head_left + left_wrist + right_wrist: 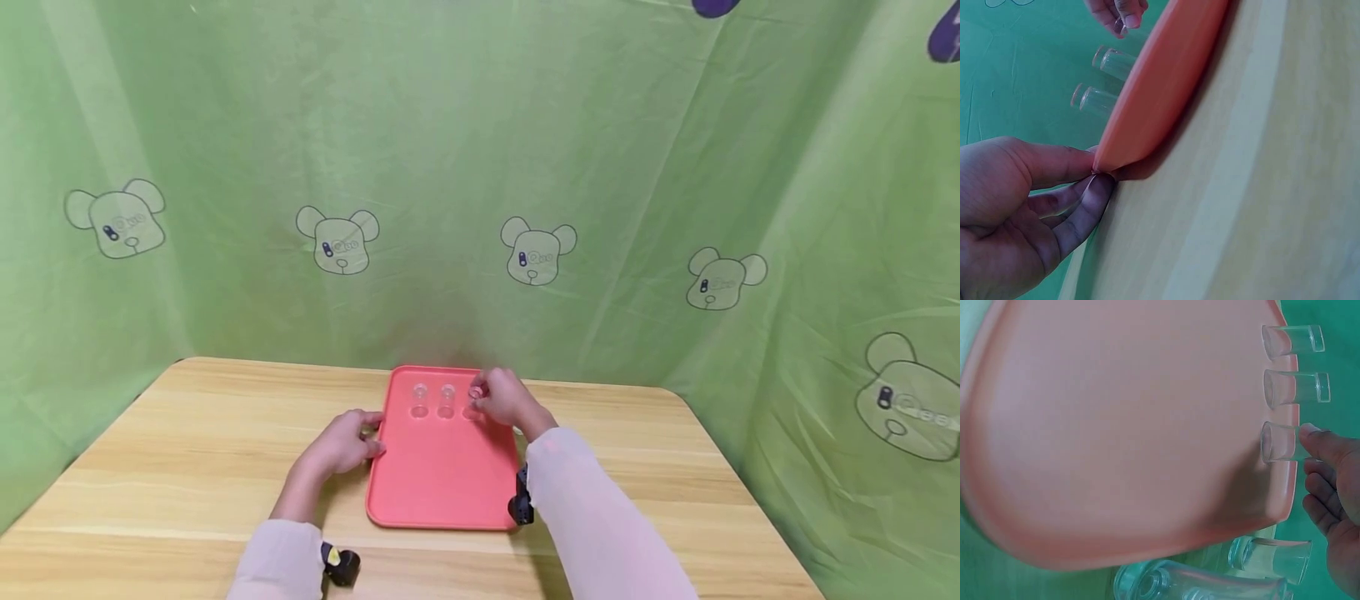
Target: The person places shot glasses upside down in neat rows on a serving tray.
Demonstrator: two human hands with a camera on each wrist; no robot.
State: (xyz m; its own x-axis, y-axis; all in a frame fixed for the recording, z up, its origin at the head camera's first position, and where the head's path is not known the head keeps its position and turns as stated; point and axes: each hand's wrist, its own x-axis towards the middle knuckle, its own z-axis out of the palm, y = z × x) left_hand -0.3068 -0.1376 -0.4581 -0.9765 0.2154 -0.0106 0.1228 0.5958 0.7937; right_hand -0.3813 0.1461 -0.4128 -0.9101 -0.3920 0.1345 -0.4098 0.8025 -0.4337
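Three small clear shot glasses stand in a row near the far edge of the red tray (442,475). Their thick bases point up. At the row's right end, my right hand (506,398) pinches the raised base of one shot glass (1280,442) between thumb and fingers, its rim at the tray surface. The middle glass (1297,387) and the left glass (1294,341) stand untouched beside it. My left hand (341,442) grips the tray's left edge, thumb at the rim and fingers curled in against its side, seen closely in the left wrist view.
Beyond the tray's right side, the right wrist view shows another small glass (1275,559) and a larger clear glass vessel (1197,581). The tray lies on a wooden table (195,467). A green curtain (435,308) with printed bear heads hangs behind and around the table.
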